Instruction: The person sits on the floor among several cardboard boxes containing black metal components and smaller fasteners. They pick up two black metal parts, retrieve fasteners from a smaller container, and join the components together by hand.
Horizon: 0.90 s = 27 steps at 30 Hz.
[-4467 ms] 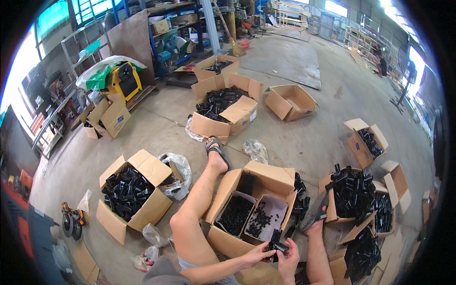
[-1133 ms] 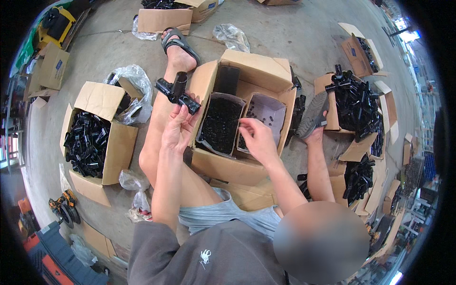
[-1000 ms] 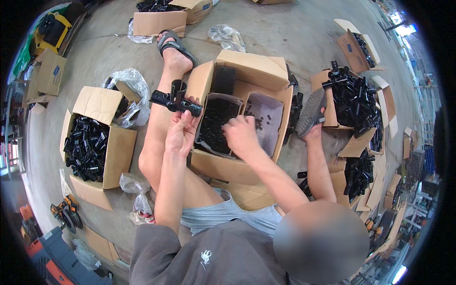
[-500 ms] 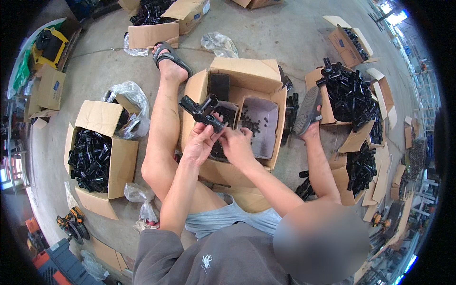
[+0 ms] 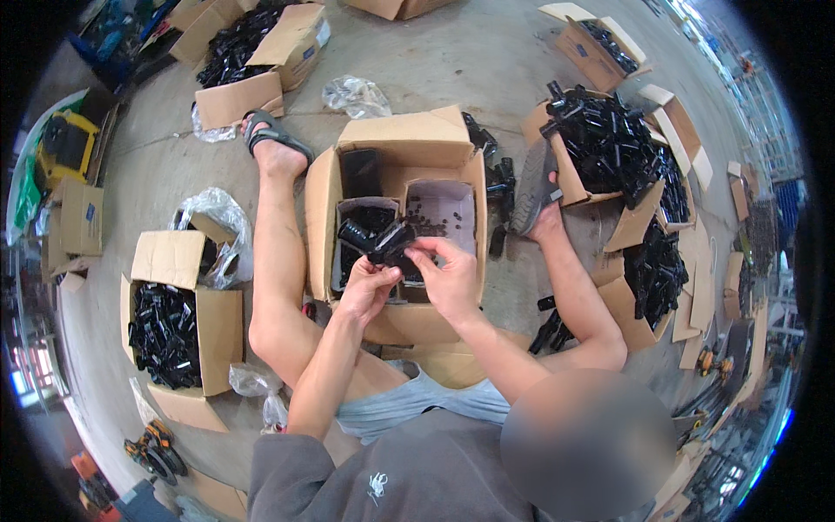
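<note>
A glossy black branched tube fitting (image 5: 383, 241) is held over the open cardboard box between my legs. My left hand (image 5: 369, 292) grips it from below, with the thumb and fingers closed. At its right end, the thumb and bent fingers of my right hand (image 5: 447, 271) close on the part; whether a smaller piece sits between them is hidden. Below, a grey tray (image 5: 470, 230) in the box contains scattered small black pieces (image 5: 445, 221). A second compartment (image 5: 370, 204) to its left has more black pieces, partly covered by the fitting.
A carton of black fittings (image 5: 165, 335) stands at my left, and heaped cartons (image 5: 600, 143) stand beyond my right foot. Loose black fittings (image 5: 500, 178) lie beside the middle box. Clear plastic bags (image 5: 357, 96) and a power tool (image 5: 156, 448) are on the floor.
The black fitting has turned and come closer to me, lower over the box. My left hand has drawn back with it, and my right hand has shifted onto its right end.
</note>
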Each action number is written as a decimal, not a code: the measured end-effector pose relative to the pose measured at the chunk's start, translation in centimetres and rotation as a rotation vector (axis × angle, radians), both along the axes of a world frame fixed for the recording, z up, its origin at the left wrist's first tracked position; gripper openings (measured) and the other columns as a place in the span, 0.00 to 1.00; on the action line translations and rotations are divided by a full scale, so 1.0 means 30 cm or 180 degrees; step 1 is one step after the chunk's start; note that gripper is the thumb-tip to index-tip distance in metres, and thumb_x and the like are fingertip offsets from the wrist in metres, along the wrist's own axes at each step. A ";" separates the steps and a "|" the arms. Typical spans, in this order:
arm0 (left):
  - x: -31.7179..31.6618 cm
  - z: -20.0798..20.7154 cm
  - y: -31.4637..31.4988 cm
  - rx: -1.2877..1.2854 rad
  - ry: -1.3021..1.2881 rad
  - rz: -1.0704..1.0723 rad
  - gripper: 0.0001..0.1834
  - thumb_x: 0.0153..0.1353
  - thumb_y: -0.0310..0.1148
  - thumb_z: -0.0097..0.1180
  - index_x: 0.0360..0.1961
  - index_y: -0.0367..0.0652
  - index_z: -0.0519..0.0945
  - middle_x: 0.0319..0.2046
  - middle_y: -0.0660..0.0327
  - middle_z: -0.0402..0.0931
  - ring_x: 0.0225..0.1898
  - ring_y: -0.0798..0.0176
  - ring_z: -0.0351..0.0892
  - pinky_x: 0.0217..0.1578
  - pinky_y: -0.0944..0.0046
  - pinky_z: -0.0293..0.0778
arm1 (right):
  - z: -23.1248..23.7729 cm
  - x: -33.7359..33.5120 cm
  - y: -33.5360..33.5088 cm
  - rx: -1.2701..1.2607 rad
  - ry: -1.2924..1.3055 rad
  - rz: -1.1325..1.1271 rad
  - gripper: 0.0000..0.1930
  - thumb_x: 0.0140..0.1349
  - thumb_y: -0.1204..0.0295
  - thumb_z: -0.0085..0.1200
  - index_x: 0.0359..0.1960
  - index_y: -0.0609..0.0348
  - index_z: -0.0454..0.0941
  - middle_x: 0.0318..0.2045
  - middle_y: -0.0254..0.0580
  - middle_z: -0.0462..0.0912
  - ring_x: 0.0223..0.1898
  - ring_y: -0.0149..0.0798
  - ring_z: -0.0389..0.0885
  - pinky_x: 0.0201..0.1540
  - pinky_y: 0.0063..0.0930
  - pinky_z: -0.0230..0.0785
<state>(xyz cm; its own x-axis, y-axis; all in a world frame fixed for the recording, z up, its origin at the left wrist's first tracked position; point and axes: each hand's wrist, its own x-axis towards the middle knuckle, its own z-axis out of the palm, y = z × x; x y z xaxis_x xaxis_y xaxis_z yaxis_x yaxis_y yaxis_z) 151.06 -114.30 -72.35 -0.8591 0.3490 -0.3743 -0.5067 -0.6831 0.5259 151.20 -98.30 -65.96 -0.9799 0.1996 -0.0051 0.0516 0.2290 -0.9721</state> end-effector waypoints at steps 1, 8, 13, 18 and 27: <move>0.010 0.000 0.004 -0.0131 -0.0029 0.0085 0.16 0.57 0.16 0.65 0.45 0.43 0.83 0.39 0.64 0.85 0.38 0.69 0.84 0.45 0.65 0.81 | -0.020 0.009 -0.002 -0.0023 0.0034 -0.0017 0.07 0.58 0.76 0.66 0.37 0.64 0.86 0.36 0.48 0.88 0.39 0.41 0.87 0.43 0.31 0.76; 0.022 -0.032 -0.002 0.0039 0.0099 -0.0076 0.17 0.55 0.18 0.68 0.46 0.43 0.83 0.39 0.66 0.85 0.39 0.71 0.82 0.42 0.66 0.77 | 0.006 0.048 0.008 0.0199 0.0687 -0.0001 0.06 0.55 0.77 0.68 0.33 0.62 0.84 0.35 0.45 0.87 0.39 0.44 0.84 0.42 0.34 0.75; 0.057 -0.001 0.008 -0.0015 0.0005 -0.0220 0.19 0.54 0.22 0.71 0.48 0.43 0.82 0.43 0.63 0.84 0.46 0.67 0.83 0.52 0.63 0.78 | 0.006 0.065 0.037 0.0437 0.1155 0.0162 0.05 0.55 0.79 0.68 0.31 0.62 0.83 0.34 0.46 0.87 0.38 0.45 0.84 0.44 0.35 0.75; 0.124 0.046 0.014 -0.0282 0.0129 -0.0130 0.19 0.55 0.20 0.70 0.48 0.43 0.82 0.43 0.63 0.84 0.45 0.67 0.83 0.50 0.63 0.80 | 0.015 0.104 0.075 0.0291 0.1056 0.0398 0.05 0.55 0.76 0.68 0.30 0.61 0.84 0.33 0.44 0.87 0.39 0.43 0.83 0.45 0.35 0.74; 0.282 0.133 0.160 -0.1033 0.0012 -0.0216 0.19 0.56 0.15 0.66 0.49 0.41 0.82 0.42 0.62 0.85 0.40 0.69 0.85 0.44 0.67 0.83 | 0.007 0.294 0.202 -0.0181 0.0407 -0.0022 0.05 0.53 0.76 0.69 0.30 0.61 0.85 0.32 0.43 0.86 0.40 0.42 0.83 0.45 0.34 0.74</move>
<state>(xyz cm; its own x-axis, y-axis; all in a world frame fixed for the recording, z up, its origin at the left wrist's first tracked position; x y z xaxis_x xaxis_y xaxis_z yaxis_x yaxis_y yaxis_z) 159.53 -109.50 -68.35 -0.8395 0.2686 -0.4723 -0.5430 -0.4443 0.7125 160.02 -92.25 -65.73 -0.9718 0.2093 0.1084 -0.0722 0.1735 -0.9822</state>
